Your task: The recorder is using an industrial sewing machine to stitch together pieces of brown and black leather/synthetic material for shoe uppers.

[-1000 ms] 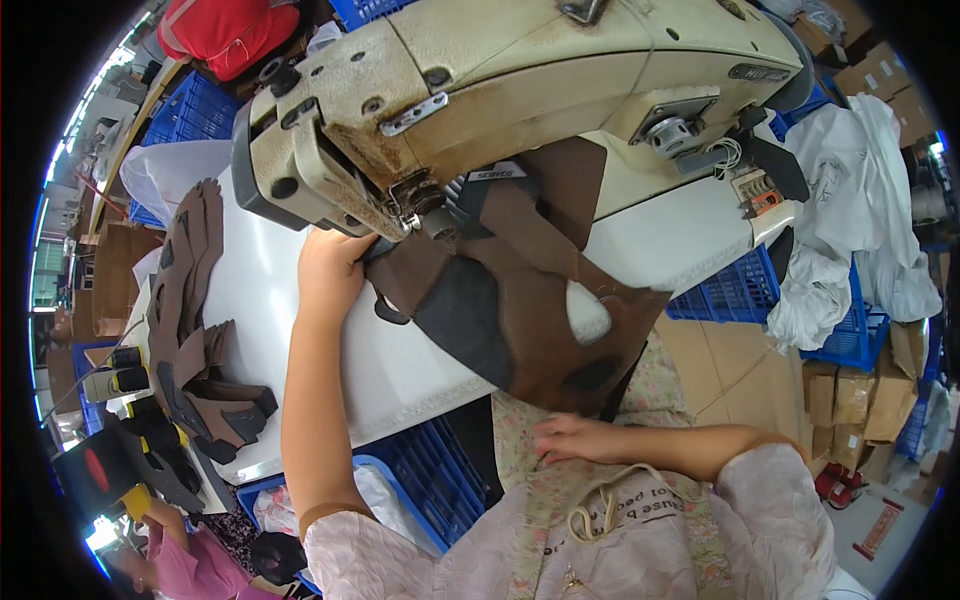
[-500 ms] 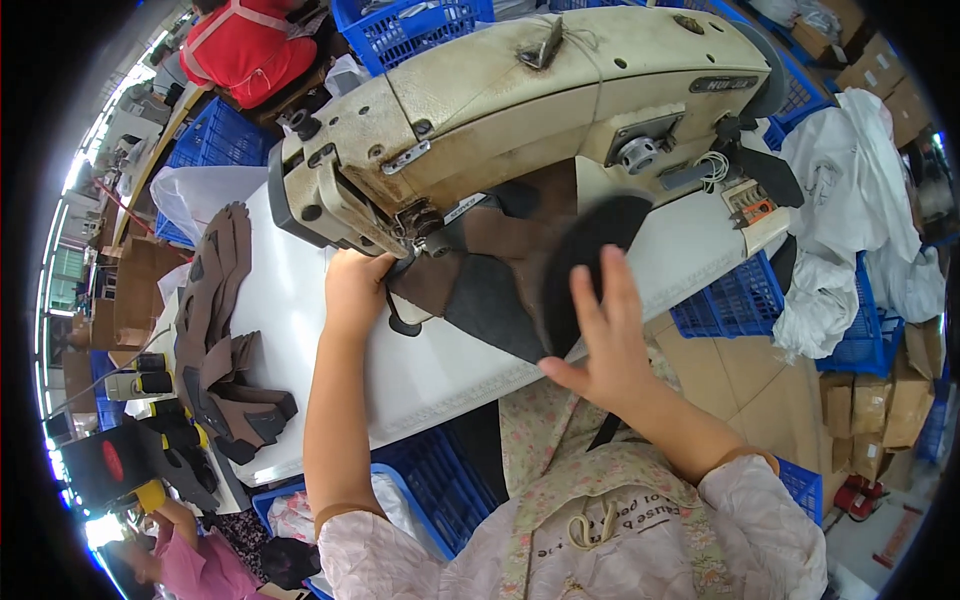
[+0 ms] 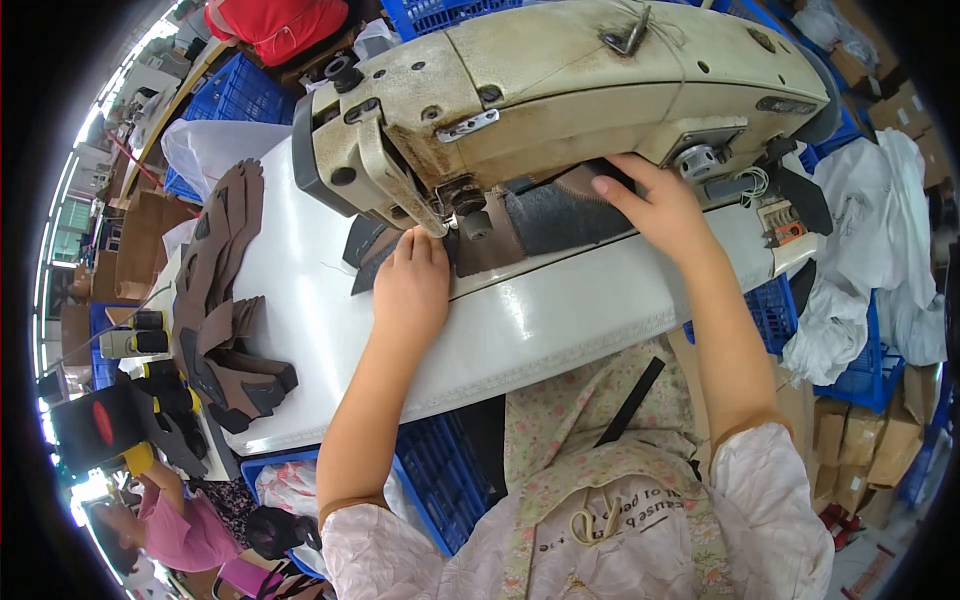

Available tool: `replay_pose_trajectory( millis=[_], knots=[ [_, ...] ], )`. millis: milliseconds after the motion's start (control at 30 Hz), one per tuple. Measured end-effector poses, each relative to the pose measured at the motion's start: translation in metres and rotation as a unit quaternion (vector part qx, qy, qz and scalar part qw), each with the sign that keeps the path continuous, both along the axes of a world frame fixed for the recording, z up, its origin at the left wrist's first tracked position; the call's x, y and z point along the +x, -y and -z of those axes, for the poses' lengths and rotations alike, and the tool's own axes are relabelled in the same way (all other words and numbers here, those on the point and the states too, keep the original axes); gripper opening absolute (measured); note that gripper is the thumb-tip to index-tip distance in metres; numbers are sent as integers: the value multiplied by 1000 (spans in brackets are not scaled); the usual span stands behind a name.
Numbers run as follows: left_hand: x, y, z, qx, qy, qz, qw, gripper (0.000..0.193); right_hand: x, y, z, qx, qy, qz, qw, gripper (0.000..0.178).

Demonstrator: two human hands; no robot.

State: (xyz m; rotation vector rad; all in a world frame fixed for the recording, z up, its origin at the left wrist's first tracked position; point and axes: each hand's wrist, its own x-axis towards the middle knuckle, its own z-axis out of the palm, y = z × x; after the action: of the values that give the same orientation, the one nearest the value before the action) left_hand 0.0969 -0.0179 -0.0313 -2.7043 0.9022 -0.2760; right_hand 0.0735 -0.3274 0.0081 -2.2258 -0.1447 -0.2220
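Note:
A cream, worn sewing machine (image 3: 560,90) stands on a white table (image 3: 560,320). Under its arm lies a brown and dark grey fabric piece (image 3: 545,220). My left hand (image 3: 412,285) lies flat on the near left part of that piece, fingertips close to the needle. My right hand (image 3: 655,205) reaches under the machine arm and presses on the dark grey right part of the piece. Part of the fabric is hidden beneath the machine head.
A stack of brown and black cut pieces (image 3: 215,300) lies along the table's left end. Blue crates (image 3: 440,480) sit under and behind the table. White cloth (image 3: 870,290) hangs at the right. Another person in pink (image 3: 175,530) is at lower left.
The fabric piece has been pushed in under the machine arm. My right hand rose from my lap, went forward and now lies on the fabric. The left hand stayed by the needle.

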Motion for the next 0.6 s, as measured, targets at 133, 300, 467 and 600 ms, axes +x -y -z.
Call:
replay_pose_trajectory(
  millis=[133,300,467,600],
  knots=[
    [-5,6,0,12,8,-18,1000,52,-35,-25,23,-152,334,-60,928,32],
    [-14,11,-3,-12,-11,-20,1000,48,-21,-93,27,-233,254,-135,929,29],
    [-18,14,-7,-20,-19,-22,999,45,-1,-106,50,-324,212,-186,903,29],
    [-14,11,-16,-93,-42,26,994,44,-4,-115,54,-312,193,-166,915,26]
  ],
)
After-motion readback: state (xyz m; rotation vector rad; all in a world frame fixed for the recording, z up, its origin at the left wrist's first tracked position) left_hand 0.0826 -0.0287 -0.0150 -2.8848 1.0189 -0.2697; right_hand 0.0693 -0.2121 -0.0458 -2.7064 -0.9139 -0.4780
